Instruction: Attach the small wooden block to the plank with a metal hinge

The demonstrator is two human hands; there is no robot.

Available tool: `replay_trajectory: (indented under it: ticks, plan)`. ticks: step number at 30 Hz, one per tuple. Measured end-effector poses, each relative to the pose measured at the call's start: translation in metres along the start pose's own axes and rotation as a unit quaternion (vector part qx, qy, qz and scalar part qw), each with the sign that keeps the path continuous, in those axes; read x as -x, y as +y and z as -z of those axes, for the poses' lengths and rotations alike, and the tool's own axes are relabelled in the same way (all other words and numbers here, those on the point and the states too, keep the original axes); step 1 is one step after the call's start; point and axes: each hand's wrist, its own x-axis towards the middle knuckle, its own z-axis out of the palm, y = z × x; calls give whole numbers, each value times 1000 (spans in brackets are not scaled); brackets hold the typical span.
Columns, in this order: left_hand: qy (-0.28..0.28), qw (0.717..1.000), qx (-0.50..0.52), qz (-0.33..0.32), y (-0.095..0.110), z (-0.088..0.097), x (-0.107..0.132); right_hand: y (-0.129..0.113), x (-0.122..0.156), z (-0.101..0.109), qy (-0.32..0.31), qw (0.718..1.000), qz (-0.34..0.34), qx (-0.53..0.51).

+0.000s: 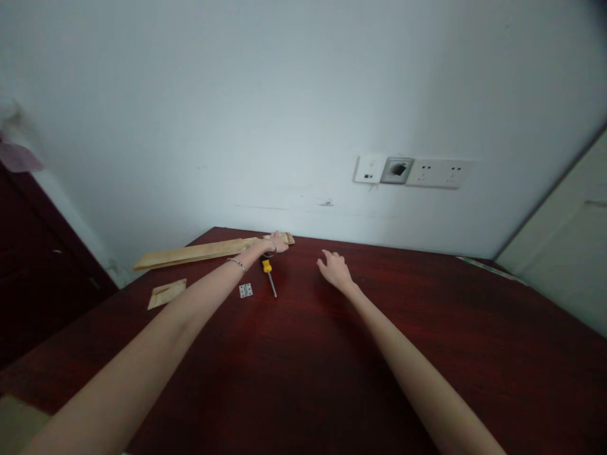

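Near the wall, my left hand (277, 242) is closed over a short piece of wood (289, 238), which shows at its side; the fingertips are partly hidden. Just below that hand lies a screwdriver (267, 268) with a yellow and black handle, its shaft pointing toward me. A silver hinge (245, 291) with screw holes rests flat to the left of the screwdriver. Over the table to the right, my right hand (335, 270) holds nothing, and its fingers are apart.
A long pale wooden board (190, 254) extends leftward from my left hand. A smaller wooden piece (167, 294) lies in front of it on the dark red table (303, 373). Sockets (439, 173) are set in the white wall behind. A thin strip (490, 268) lies at the far right.
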Motion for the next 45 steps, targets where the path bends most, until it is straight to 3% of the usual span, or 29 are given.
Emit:
replay_trajectory:
  ticks: [7,14,25,41,45]
  plan:
    - [-99,994,-13,-40,66,-46,17,56,31,15,25,998,-39,36]
    - [-108,991,-5,-74,105,-73,39,69,48,7,29,996,-56,58]
    - [-88,994,1,-72,107,-97,38,71,53,0,43,995,-42,83]
    - [-72,995,19,-67,111,-95,45,71,56,1,37,996,-43,65]
    - [-64,995,38,-70,112,-85,50,66,53,11,49,998,-42,29]
